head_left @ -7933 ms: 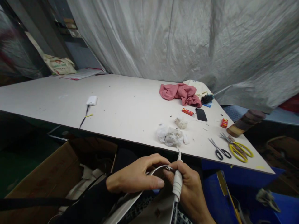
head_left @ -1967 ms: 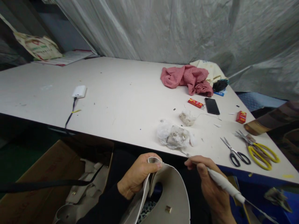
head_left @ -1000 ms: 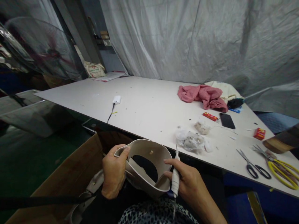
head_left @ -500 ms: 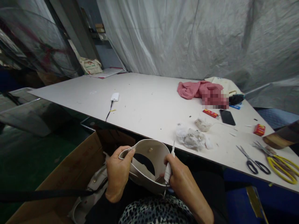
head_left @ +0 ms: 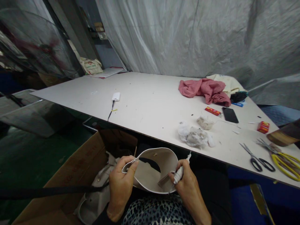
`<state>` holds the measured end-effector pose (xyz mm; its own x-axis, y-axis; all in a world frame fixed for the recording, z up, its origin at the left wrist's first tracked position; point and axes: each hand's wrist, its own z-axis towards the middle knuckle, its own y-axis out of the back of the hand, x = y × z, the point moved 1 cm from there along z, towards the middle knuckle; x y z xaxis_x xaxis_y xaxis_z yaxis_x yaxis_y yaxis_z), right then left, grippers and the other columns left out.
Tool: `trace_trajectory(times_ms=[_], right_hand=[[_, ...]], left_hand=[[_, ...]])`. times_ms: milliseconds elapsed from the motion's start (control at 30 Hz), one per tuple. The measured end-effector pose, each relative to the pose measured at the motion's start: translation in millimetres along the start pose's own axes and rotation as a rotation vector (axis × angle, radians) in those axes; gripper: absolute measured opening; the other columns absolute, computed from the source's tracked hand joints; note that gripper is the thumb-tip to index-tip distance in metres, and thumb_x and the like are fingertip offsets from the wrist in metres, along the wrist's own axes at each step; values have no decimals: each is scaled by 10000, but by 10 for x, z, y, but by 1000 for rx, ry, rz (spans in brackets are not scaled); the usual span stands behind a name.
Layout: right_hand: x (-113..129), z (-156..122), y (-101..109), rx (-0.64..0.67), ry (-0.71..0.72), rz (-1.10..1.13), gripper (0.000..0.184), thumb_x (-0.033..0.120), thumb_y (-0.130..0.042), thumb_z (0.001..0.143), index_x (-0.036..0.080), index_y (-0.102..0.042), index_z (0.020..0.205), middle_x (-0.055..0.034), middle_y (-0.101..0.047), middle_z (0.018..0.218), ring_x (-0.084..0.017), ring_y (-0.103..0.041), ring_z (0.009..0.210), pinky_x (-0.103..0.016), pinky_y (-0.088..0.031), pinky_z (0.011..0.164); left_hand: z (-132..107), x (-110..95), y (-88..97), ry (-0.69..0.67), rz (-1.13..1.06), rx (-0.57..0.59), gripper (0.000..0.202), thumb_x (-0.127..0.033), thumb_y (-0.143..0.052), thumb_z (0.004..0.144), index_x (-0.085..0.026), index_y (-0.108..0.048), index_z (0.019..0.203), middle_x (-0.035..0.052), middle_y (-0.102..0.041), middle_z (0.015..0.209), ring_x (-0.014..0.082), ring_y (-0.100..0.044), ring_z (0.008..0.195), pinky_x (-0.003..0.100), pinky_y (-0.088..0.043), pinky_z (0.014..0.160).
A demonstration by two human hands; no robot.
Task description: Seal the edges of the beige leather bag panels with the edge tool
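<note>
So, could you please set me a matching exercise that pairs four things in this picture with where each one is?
Things:
1 white pen-shaped tool
2 pink cloth
3 yellow-handled scissors
4 beige handbag piece

Places:
A crumpled at the far side of the table
B pinched at its rim by the left hand
C gripped in the right hand
D beside the black-handled scissors

Pairs: 1-C; 2-A; 3-D; 4-B.

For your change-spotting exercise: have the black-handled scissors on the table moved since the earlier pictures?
No. The black-handled scissors still lie just left of the yellow-handled scissors, by the front edge of the table, as before; only the camera shifted.
</note>
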<state>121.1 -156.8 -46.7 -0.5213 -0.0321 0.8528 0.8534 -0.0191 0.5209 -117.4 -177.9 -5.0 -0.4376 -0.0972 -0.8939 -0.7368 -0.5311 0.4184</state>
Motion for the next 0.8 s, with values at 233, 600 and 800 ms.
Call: trace_trajectory(times_ms=[233, 600, 800], right_hand=[[-73, -29, -33, 8, 137, 57, 343, 267, -667, 863, 239, -591, 1196, -63, -724, 1067, -217, -728, 828, -292, -578, 709], [177, -60, 150, 44, 275, 152, 152, 291, -712, 929, 248, -636, 1054, -26, -713, 958, -167, -690, 774, -226, -544, 685], [414, 15, 417, -38, 369, 269, 193, 177, -740, 902, 268, -594, 989, -36, -664, 1105, -191, -654, 1021, -277, -527, 868]], left_hand=[[-60, 103, 133, 43, 16, 39, 176, -372, -751, 838, -217, -751, 922, 49, -791, 978, 254, -732, 883, 314, -561, 783], [-5, -199, 507, -176, 59, 156, 151, -364, -719, 826, -225, -761, 787, 58, -762, 848, 256, -707, 809, 332, -559, 764], [433, -658, 862, -460, -111, 178, 137, -379, -722, 849, -278, -783, 780, 57, -707, 750, 248, -679, 743, 325, -553, 656]])
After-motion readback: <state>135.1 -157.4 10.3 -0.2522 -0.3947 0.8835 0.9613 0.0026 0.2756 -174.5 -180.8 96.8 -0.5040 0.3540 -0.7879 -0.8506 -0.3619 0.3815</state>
